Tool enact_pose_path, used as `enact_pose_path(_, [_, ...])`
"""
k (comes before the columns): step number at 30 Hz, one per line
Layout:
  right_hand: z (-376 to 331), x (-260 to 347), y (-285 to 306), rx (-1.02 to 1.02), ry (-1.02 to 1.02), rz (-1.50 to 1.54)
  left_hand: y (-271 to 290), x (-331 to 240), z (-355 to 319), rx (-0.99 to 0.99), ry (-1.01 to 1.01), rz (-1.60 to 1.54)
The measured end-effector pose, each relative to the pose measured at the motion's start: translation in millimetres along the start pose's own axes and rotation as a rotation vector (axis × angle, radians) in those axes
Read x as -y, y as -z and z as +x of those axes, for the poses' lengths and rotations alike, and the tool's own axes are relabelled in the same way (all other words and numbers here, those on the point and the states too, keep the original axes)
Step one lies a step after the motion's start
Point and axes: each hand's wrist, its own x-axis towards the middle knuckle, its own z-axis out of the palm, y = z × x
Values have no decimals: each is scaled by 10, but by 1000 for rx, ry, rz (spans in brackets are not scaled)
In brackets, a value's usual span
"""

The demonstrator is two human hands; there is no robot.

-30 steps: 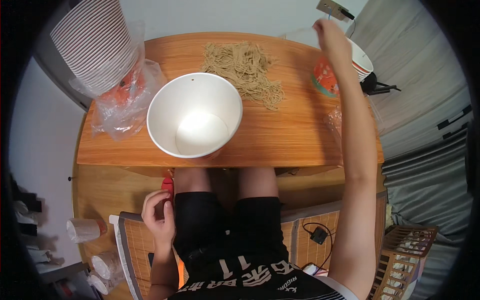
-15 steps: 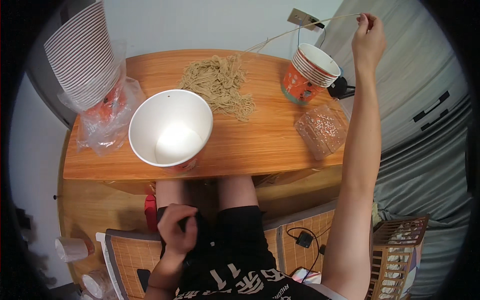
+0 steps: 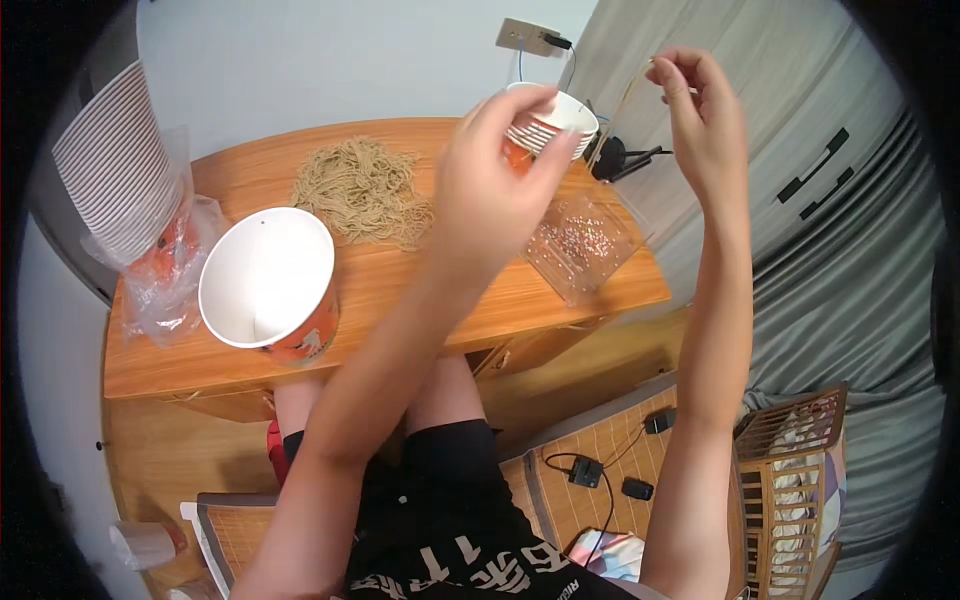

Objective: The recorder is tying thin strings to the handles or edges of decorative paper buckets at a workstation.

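Note:
My right hand [image 3: 708, 110], raised at the upper right, pinches one end of a thin tan cord [image 3: 627, 100]. From the fingertips the cord hangs down toward the stack of paper buckets [image 3: 566, 118]. In front of that stack is my left hand [image 3: 490, 175], slightly blurred, its thumb and fingers apart with nothing seen between them. Left of it a tangled heap of tan cords [image 3: 355, 185] lies on the wooden desk [image 3: 400, 310]. A large paper bucket [image 3: 270, 275], white inside and orange outside, stands near the desk's front left.
A clear plastic box [image 3: 580, 245] with small beads lies at the desk's right. A tall stack of paper buckets [image 3: 115, 165] in a plastic bag [image 3: 165, 300] stands at the left. A socket [image 3: 525, 37] with cables is on the wall. A wooden slatted crate [image 3: 790, 480] stands at lower right.
My left hand has risen from my lap to above the desk. My right hand has lowered slightly, and the cord, earlier stretched out from the heap, now hangs down. The view has shifted right.

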Motion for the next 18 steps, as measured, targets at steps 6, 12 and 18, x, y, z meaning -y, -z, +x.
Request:
enact_pose_path(6, [-240, 44, -96, 157, 4, 170, -244, 276, 204, 384, 329, -314])
enact_pose_path(12, [-359, 31, -357, 132, -35, 294, -138, 293, 125, 350, 426, -345])
enact_pose_path(18, [-882, 228, -706, 362, -559, 994, 92, 260, 154, 227, 551, -594])
